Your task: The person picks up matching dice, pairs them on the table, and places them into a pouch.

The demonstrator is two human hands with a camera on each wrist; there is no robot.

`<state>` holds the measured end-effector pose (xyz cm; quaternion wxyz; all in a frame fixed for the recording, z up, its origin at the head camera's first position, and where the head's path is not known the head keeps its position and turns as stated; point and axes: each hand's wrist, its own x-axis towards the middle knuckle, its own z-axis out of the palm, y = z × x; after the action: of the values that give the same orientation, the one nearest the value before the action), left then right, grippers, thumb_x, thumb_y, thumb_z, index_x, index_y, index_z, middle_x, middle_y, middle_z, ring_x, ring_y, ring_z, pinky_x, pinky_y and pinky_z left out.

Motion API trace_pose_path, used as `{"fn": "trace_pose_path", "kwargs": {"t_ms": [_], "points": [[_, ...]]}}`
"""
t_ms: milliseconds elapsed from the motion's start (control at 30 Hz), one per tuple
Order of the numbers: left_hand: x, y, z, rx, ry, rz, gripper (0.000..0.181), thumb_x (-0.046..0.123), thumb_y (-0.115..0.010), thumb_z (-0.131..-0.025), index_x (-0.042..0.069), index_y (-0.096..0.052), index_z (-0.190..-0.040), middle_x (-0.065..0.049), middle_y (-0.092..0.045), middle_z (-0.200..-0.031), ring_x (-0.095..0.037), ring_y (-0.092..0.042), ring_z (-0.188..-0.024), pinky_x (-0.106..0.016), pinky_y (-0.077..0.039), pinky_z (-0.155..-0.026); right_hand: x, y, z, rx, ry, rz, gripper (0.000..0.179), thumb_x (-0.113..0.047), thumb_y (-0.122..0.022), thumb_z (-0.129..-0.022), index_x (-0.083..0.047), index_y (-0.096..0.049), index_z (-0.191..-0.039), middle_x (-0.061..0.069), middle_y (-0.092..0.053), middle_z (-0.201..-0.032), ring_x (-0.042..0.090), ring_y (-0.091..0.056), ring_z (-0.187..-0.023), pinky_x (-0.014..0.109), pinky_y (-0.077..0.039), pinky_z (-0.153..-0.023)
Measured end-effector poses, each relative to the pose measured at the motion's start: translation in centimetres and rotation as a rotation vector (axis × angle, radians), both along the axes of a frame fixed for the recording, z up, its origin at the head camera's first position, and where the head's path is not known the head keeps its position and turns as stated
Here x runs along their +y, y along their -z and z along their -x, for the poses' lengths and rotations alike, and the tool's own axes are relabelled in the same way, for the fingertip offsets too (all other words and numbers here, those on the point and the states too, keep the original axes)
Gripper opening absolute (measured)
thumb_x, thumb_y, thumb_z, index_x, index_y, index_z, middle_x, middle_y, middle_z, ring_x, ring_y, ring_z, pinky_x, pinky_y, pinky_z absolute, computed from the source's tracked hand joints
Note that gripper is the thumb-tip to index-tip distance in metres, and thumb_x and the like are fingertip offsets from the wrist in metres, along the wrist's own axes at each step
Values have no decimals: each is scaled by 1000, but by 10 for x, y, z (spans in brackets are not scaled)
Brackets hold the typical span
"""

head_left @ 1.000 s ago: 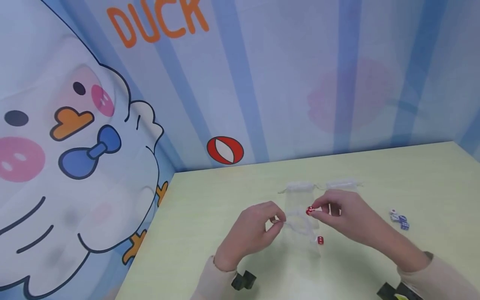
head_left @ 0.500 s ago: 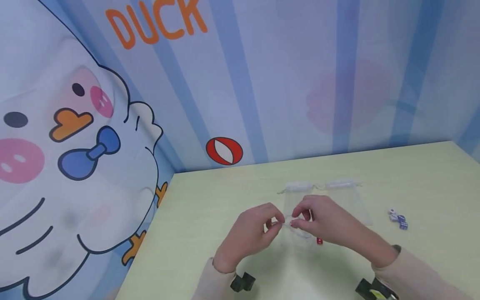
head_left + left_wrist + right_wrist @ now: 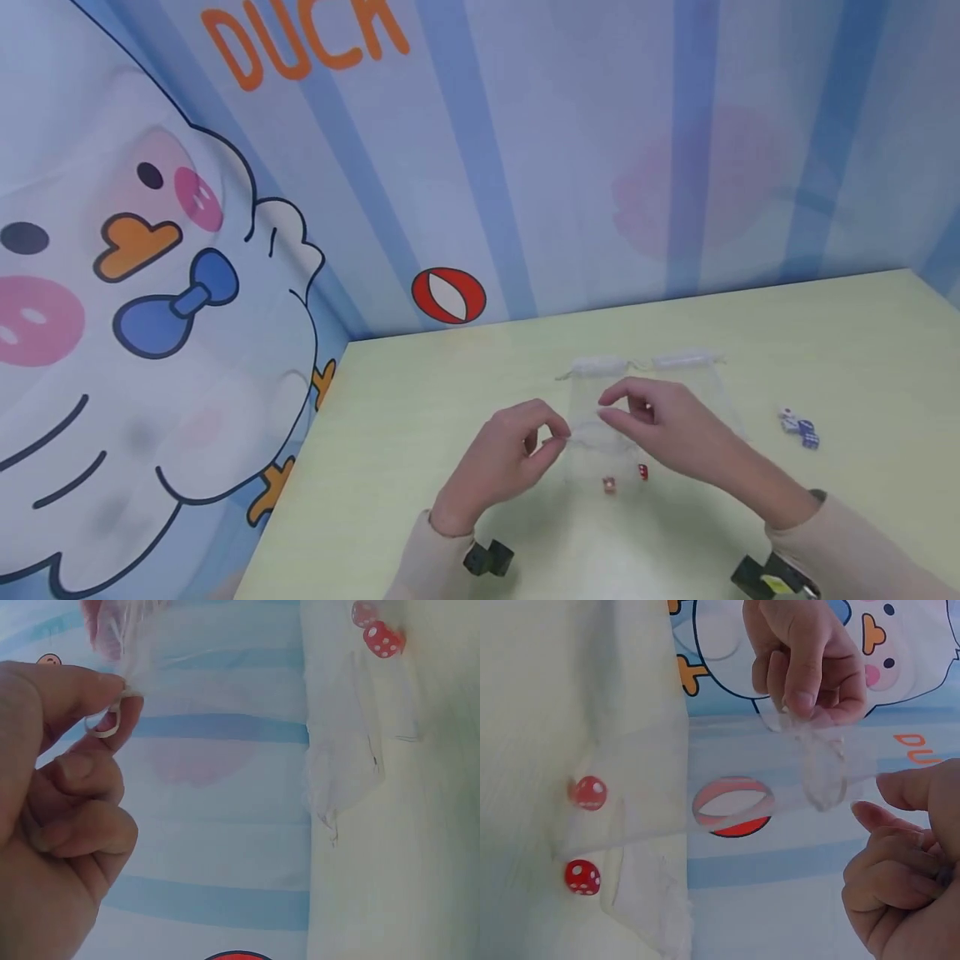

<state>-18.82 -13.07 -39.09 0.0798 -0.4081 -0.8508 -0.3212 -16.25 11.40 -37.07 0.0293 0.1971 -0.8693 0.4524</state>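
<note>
My left hand (image 3: 510, 454) pinches the mouth of a sheer drawstring bag (image 3: 645, 761) between thumb and index finger; the bag hangs open-mouthed, with its cord loop showing in the right wrist view. A red die (image 3: 590, 793) with white dots lies at the bottom inside, seen pale through the mesh. Just outside the bag, on the table, is another red die (image 3: 582, 877). Beside the bag's mouth is my right hand (image 3: 671, 425), its thumb and index fingertips apart with nothing between them.
Two more sheer bags, a left one (image 3: 598, 367) and a right one (image 3: 684, 358), lie flat behind the hands on the pale table (image 3: 435, 375). Several blue and white dice (image 3: 808, 435) sit in a cluster at the right. A printed cloth backdrop (image 3: 570, 167) rises behind the table.
My right hand brought a red die to the bag's mouth and let it go; it now lies inside the bag. The right hand has drawn back slightly. The left hand keeps its pinch.
</note>
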Motion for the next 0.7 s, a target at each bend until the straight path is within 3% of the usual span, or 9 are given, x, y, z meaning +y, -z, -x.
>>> {"fn": "trace_pose_path", "kwargs": {"t_ms": [133,367,533,700], "points": [[0,3,1,-36,23,-57,8,6,-67,-94,13,-70,-98,7,-63,-88,-6,-44,-61,-20,-41,-57,14,20,5,-32,75,-22,17,-14,-65,-96,-4,-69,-109,-2,-40,-60,12,-35,-51,29,-36,-50],[-3,6,1,-73,52,-104,6,6,-67,-93,11,-69,-96,8,-62,-87,-5,-44,-60,-20,-41,-57,27,68,7,-178,-37,-215,16,-10,-72,-87,-1,-70,-101,-4,-43,-57,9,-36,-51,27,-34,-50],[-3,6,2,-97,64,-110,7,6,-65,-95,11,-69,-97,8,-62,-88,-6,-45,-61,-20,-42,-57,29,82,7,-189,-19,-240,14,-9,-73,-85,-5,-72,-97,-2,-46,-60,10,-39,-53,27,-35,-51],[-2,4,3,-122,75,-117,9,4,-63,-95,12,-68,-96,8,-62,-90,-7,-46,-63,-21,-43,-58,30,88,10,-147,-21,-253,8,-9,-72,-84,-9,-73,-92,-4,-45,-63,10,-38,-57,27,-34,-53]]}}
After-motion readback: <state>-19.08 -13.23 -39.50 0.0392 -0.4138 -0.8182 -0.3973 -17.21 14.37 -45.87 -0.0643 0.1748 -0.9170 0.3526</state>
